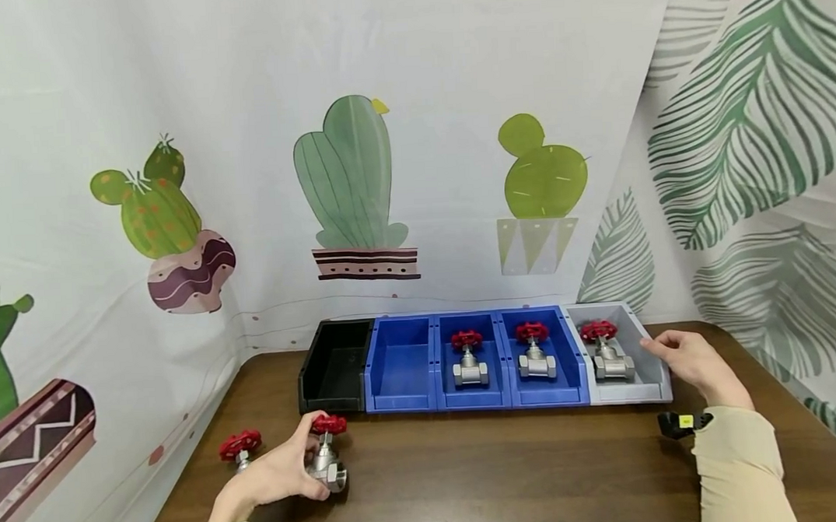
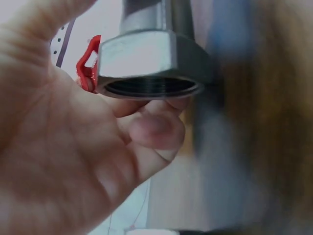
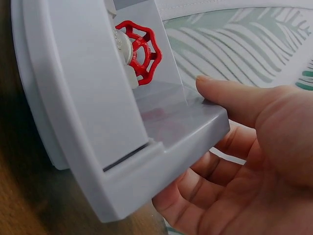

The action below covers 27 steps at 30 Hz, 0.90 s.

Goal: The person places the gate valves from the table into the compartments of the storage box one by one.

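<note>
Steel below, red handwheel (image 1: pixel 329 424) above: a valve (image 1: pixel 322 469) in the left hand (image 1: pixel 276 471), just to the near side of the black bin (image 1: pixel 333 406). Grasped there with thumb low on the body and curled fingers up by the handwheel; lifted or resting on the table (image 1: pixel 504 475), cannot tell. At the far right, right hand (image 1: pixel 692 362) grasping the right wall of the grey bin (image 1: pixel 630 393).

Only from the left wrist: the dark, threaded opening in the held valve's hexagonal end, with bent fingers beyond. Only from the right wrist: fingers curled along the grey bin's outer side, thumb at the rim, out of sight from the head. Only from the head: the whole row of bins, and the loose valve (image 1: pixel 241 446) at the left, partly covered by the left hand.

Counted, five valves: one in the grasp, one loose to its left, and three upright in bins, one each in the middle blue, right blue and grey. Five bins, side by side across the far part of the table: one black at the left, three blue (image 1: pixel 403 402), one grey at the right. Behind them, white cloth (image 1: pixel 446 96) with four cacti and green leaves.
</note>
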Each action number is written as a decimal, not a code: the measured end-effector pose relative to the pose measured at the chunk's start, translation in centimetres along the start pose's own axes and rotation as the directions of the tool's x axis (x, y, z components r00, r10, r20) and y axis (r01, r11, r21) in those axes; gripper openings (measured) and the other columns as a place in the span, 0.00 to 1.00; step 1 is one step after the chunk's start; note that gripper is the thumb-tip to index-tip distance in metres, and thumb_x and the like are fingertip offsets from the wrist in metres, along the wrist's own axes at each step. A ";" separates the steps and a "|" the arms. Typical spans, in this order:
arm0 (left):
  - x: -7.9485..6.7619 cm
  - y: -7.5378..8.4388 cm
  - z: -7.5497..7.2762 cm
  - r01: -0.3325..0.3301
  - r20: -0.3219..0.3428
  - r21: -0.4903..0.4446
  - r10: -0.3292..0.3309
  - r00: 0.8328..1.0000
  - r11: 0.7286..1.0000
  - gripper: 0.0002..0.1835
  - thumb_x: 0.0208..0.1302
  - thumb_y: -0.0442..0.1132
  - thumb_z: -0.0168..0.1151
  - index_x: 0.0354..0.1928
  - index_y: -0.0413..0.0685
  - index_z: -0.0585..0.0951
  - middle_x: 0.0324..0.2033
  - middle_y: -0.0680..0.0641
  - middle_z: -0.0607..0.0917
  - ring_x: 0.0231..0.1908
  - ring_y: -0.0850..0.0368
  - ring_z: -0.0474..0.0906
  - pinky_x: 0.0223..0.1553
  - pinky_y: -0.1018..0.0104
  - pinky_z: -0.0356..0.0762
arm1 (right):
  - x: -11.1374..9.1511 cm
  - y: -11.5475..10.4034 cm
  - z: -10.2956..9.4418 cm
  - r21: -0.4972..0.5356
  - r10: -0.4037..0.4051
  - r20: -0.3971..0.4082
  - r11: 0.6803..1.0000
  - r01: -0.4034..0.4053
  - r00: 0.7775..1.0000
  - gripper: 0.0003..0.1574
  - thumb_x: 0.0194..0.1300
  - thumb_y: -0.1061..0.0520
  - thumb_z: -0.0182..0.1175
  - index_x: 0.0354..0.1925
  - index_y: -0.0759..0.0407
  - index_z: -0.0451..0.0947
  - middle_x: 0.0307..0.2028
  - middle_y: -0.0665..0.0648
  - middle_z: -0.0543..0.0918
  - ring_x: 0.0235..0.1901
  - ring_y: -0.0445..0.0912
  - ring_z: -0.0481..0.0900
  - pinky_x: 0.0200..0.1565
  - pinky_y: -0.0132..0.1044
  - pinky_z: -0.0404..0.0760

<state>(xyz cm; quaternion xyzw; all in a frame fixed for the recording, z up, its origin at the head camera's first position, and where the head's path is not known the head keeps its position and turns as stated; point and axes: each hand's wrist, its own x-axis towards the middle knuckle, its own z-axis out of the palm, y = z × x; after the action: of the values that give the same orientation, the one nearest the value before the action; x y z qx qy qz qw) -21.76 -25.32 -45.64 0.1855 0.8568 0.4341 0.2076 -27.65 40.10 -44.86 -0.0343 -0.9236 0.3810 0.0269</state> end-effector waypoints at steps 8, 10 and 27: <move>2.3 1.4 -1.0 -0.051 -0.024 0.021 0.052 0.998 0.998 0.58 0.43 0.34 0.79 0.69 0.51 0.46 0.41 0.40 0.77 0.36 0.51 0.77 0.36 0.63 0.75 | 0.1 0.0 0.2 -0.006 0.011 -0.001 1.000 -0.011 1.000 0.32 0.73 0.39 0.51 0.41 0.70 0.77 0.39 0.64 0.77 0.35 0.52 0.69 0.33 0.40 0.68; 3.3 2.0 -1.1 -0.074 -0.023 0.027 0.075 0.997 0.997 0.58 0.43 0.34 0.79 0.69 0.52 0.47 0.39 0.41 0.77 0.36 0.51 0.77 0.36 0.63 0.75 | 0.0 0.0 0.2 -0.003 0.009 -0.002 1.000 -0.009 1.000 0.32 0.73 0.39 0.52 0.40 0.70 0.76 0.36 0.62 0.75 0.34 0.51 0.68 0.31 0.40 0.66; 9.7 7.6 -2.9 -0.092 -0.109 0.207 0.117 0.987 0.974 0.58 0.40 0.35 0.82 0.68 0.51 0.51 0.48 0.42 0.77 0.42 0.52 0.75 0.42 0.57 0.75 | 0.2 -0.1 0.3 0.001 -0.015 -0.012 1.000 0.015 1.000 0.29 0.73 0.43 0.53 0.38 0.70 0.76 0.30 0.56 0.72 0.31 0.49 0.66 0.29 0.39 0.65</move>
<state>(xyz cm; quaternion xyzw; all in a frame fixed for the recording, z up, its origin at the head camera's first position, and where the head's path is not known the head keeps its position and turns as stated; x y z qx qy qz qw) -30.40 -18.28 -39.74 0.2238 0.8963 0.3660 0.1126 -27.85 39.83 -44.96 -0.0294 -0.9233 0.3812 0.0354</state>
